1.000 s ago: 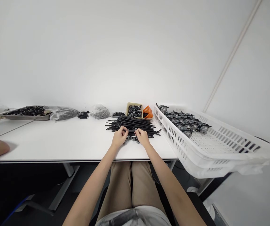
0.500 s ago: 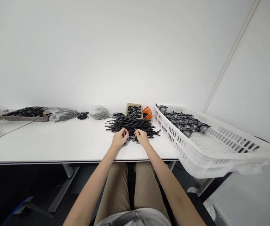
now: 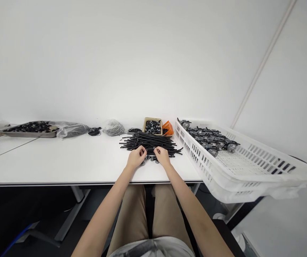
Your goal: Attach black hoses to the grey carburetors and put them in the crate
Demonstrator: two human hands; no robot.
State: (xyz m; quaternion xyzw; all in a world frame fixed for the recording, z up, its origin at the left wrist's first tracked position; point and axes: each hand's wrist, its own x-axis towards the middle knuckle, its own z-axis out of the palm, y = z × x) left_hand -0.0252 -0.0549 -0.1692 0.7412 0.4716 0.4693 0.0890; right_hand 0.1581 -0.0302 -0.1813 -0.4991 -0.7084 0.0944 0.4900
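My left hand and my right hand face each other just above the table, at the near side of a heap of black tubes. Both are closed, thumb against forefinger. Whatever small thing lies in either pinch is too small to name. Between and below the hands, several small round grey-and-black parts lie on the white table, partly covered by the fingers.
To the right stands a large white plastic crate with clear-and-black assemblies inside. Behind the tubes are a beige basket of small parts and an orange basket. Plastic bags and a metal tray line the wall.
My right hand has shifted very slightly, its fingertips curling a little closer together. My left hand stays almost in the same place.
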